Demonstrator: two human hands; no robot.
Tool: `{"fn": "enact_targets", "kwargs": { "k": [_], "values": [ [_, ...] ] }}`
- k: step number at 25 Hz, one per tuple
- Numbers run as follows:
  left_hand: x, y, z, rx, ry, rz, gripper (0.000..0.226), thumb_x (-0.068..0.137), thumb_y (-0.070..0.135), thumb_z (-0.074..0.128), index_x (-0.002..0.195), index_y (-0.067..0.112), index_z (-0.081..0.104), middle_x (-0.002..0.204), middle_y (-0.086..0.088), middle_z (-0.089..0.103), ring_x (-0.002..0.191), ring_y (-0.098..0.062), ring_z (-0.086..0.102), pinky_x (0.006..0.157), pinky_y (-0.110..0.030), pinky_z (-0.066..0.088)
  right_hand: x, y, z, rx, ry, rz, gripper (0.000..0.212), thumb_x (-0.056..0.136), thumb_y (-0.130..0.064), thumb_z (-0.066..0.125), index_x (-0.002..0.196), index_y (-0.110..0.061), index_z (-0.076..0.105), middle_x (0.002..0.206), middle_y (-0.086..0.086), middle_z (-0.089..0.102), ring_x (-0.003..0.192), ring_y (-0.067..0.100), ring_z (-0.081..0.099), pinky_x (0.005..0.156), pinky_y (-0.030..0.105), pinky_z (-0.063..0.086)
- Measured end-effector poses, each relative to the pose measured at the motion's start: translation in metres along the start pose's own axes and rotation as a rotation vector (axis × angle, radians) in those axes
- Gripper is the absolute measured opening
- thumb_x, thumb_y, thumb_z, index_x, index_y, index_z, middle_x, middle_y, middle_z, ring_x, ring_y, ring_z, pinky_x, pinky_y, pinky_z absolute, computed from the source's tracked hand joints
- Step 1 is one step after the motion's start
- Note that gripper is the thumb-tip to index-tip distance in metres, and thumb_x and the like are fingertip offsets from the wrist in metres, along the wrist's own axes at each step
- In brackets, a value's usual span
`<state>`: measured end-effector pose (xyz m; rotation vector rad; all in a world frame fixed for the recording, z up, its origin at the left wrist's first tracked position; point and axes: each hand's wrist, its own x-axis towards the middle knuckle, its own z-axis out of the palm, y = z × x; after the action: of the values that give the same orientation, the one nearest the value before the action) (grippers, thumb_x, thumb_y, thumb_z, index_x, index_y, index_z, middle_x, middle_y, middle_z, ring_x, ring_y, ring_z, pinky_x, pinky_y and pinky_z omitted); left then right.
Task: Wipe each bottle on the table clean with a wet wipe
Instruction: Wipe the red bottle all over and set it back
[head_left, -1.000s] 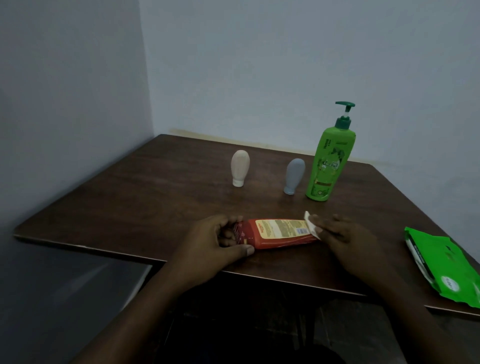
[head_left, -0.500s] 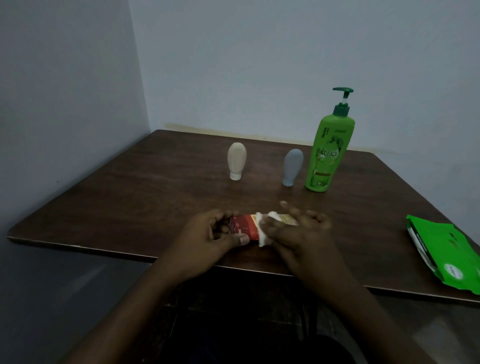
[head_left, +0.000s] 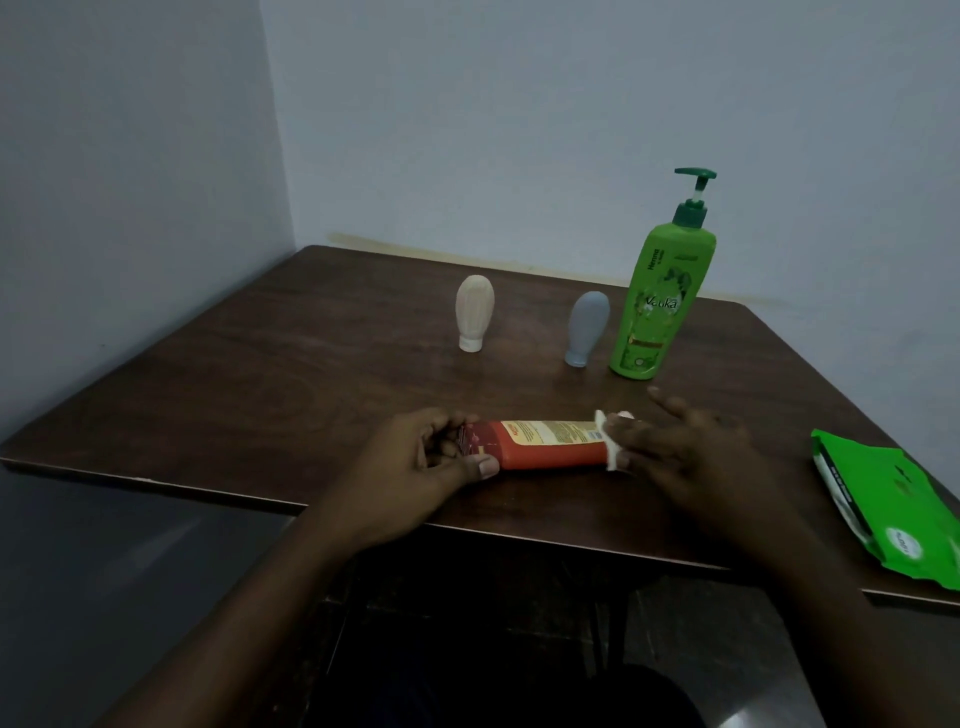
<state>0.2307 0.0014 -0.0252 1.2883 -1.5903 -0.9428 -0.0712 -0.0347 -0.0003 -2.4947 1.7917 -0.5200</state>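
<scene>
The red bottle (head_left: 550, 449) lies on its side near the front edge of the table (head_left: 260, 395), its length running from 9 to 3 o'clock, probably laid flat so that the whole label face can be rubbed in long passes. At its 9 o'clock end the left grip (head_left: 431, 462) is curled round the cap end, thumb on the near side and fingers on the far side, which looks meant to stop the bottle rolling or sliding under the rubbing. At the 3 o'clock end the right grip (head_left: 675, 452) has the wet wipe (head_left: 610, 441) bunched against the bottle, fingers loosely bent over it and one finger splayed outward. The thumb is hidden, so how tightly the wipe is pinched cannot be told. With the wipe at one end, I judge this to be the turning point of a stroke along the body. Three upright bottles stand well apart from the work: a cream bottle (head_left: 474, 319) at 11 o'clock, a grey bottle (head_left: 586, 327) at 12 to 1, both on their caps, and a green pump bottle (head_left: 662, 296) just beside the grey one at 1 o'clock, likely waiting their turn. The green wipes pack (head_left: 893, 509) lies at 4 o'clock, within the right arm's reach.
</scene>
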Motion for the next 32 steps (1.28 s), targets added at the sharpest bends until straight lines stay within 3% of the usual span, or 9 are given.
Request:
{"fn": "enact_targets", "kwargs": {
  "k": [4,7,10,14,16,19,25,29,32],
  "values": [
    [-0.001,0.001,0.000,-0.005,-0.016,0.035,0.039,0.084,0.015,0.083,0.121,0.021,0.071,0.102,-0.001,0.077,0.097,-0.017,0.074,0.092,-0.036,0.060,0.001,-0.068,0.027,0.134,0.110,-0.302,0.040,0.087,-0.045,0.058,0.127,-0.048,0.058,0.143,-0.014,0.051,0.140,0.013,0.038,0.104,0.043,0.024],
    [-0.002,0.001,-0.002,-0.052,-0.057,0.082,0.034,0.086,0.006,0.080,0.117,0.019,0.074,0.108,0.003,0.080,0.101,-0.015,0.075,0.090,-0.028,0.060,0.007,-0.082,0.040,0.028,0.122,-0.397,0.039,0.090,-0.045,0.056,0.129,-0.048,0.056,0.139,-0.024,0.054,0.143,0.013,0.035,0.104,0.048,0.025],
    [-0.002,0.001,-0.002,-0.028,-0.048,0.042,0.037,0.085,0.012,0.082,0.118,0.025,0.071,0.106,0.002,0.078,0.099,-0.012,0.074,0.086,-0.020,0.058,0.006,-0.047,0.023,0.056,0.048,-0.284,0.041,0.089,-0.061,0.048,0.130,-0.061,0.047,0.149,-0.022,0.041,0.148,0.007,0.021,0.108,0.042,0.015],
    [0.000,0.002,-0.004,0.007,-0.063,0.037,0.037,0.087,0.018,0.080,0.120,0.030,0.068,0.107,0.006,0.077,0.102,-0.006,0.071,0.086,-0.015,0.056,0.003,0.018,-0.009,0.115,-0.107,-0.094,0.045,0.089,-0.045,0.065,0.123,-0.065,0.043,0.132,-0.042,0.020,0.140,-0.001,0.018,0.117,0.050,0.022],
    [0.000,0.002,-0.004,-0.001,-0.066,0.049,0.037,0.087,0.018,0.080,0.121,0.028,0.069,0.108,0.006,0.077,0.101,-0.008,0.072,0.087,-0.018,0.057,0.009,0.031,-0.016,0.184,-0.146,-0.099,0.049,0.088,-0.035,0.070,0.123,-0.061,0.048,0.125,-0.048,0.027,0.143,0.004,0.024,0.116,0.040,0.031],
    [0.000,-0.001,-0.004,-0.010,-0.069,0.046,0.035,0.088,0.018,0.080,0.120,0.028,0.070,0.107,0.005,0.077,0.100,-0.010,0.072,0.086,-0.019,0.057,0.016,0.039,-0.016,0.297,-0.178,-0.137,0.051,0.088,-0.024,0.073,0.122,-0.057,0.054,0.134,-0.034,0.047,0.144,0.001,0.026,0.115,0.031,0.035],
    [0.001,0.001,-0.003,-0.030,-0.071,0.032,0.038,0.087,0.016,0.081,0.120,0.028,0.068,0.106,0.002,0.076,0.101,-0.008,0.071,0.083,-0.015,0.056,0.029,0.016,-0.015,0.354,-0.262,-0.234,0.051,0.083,-0.027,0.077,0.122,-0.054,0.059,0.133,-0.036,0.048,0.141,-0.008,0.026,0.110,0.012,0.032],
    [0.001,-0.001,-0.003,-0.036,-0.078,0.028,0.045,0.084,0.015,0.083,0.126,0.025,0.068,0.110,0.002,0.076,0.103,-0.011,0.072,0.090,-0.023,0.058,0.035,-0.039,-0.001,0.263,-0.210,-0.329,0.047,0.080,-0.053,0.071,0.126,-0.053,0.058,0.145,-0.005,0.053,0.141,0.001,0.035,0.112,0.036,0.039],
    [-0.001,0.000,-0.002,-0.078,-0.090,0.057,0.046,0.082,0.002,0.082,0.123,0.021,0.071,0.110,0.000,0.079,0.100,-0.020,0.075,0.091,-0.030,0.061,0.036,-0.073,0.015,0.212,-0.140,-0.347,0.049,0.080,-0.069,0.051,0.124,-0.051,0.060,0.135,-0.019,0.059,0.137,0.001,0.041,0.111,0.049,0.033]
  ]
}}
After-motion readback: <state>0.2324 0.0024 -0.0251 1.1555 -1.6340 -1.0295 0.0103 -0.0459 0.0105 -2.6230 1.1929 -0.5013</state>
